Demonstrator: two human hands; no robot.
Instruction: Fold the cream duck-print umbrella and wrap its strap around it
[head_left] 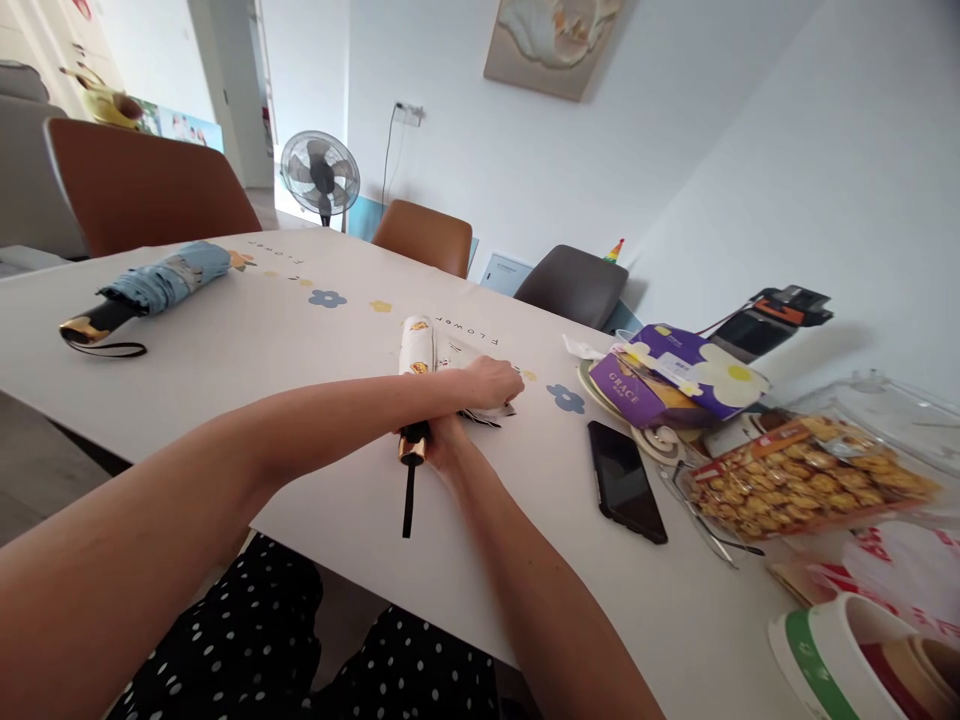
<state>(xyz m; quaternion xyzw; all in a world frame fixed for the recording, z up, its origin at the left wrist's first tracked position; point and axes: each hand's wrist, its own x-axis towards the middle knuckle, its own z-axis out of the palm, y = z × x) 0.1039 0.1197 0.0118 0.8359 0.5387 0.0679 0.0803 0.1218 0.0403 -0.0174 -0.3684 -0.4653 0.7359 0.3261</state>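
A folded white umbrella with small orange prints lies on the table, its black and gold handle pointing towards me and a black strap hanging from it. My arms are crossed, the left forearm passing over the umbrella and above the right wrist. My left hand is closed on the umbrella's loose cloth to the right of its roll. Low beside the handle is my right hand, with its fingers hidden beneath the left forearm. A light blue folded umbrella lies at the far left.
Right of my hands lies a black phone. Beyond it are a purple box, glasses, a clear container of snacks and a white-green paper roll. Chairs and a fan stand past the table.
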